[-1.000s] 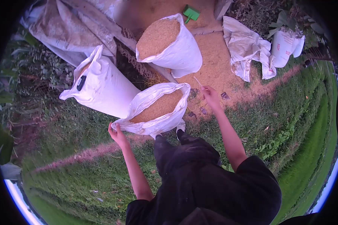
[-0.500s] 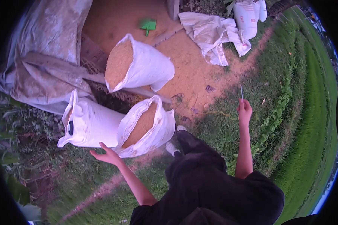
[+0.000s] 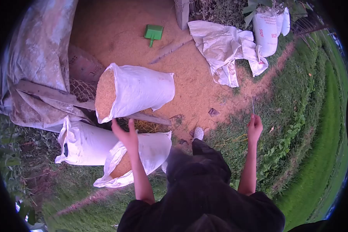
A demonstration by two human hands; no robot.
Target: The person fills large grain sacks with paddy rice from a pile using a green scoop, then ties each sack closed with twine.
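My left hand [image 3: 127, 136], open with thumb and fingers apart, is just below the mouth of a white sack [image 3: 145, 87] full of tan, husk-like material. My left forearm passes over a second open sack [image 3: 152, 150], whose mouth shows the same tan filling [image 3: 121, 166]. Beside it stands a third white sack [image 3: 91, 143] with a small dark object [image 3: 65, 150] on its top edge. Out to the right over the grass, my right hand [image 3: 255, 129] is closed around a thin pale rod [image 3: 253, 105] that points forward.
A green dustpan-like scoop [image 3: 154, 32] lies on the spread of tan material [image 3: 197, 77]. Crumpled empty sacks [image 3: 220, 46] and upright printed sacks [image 3: 265, 34] are at the back right. A wooden beam [image 3: 46, 91] and a dirty tarp [image 3: 46, 42] border the left. Grass [image 3: 236, 150] surrounds my feet.
My left hand has moved forward and right, from beside the near open sack to below the far sack's mouth. I have stepped forward; my right hand still holds the rod.
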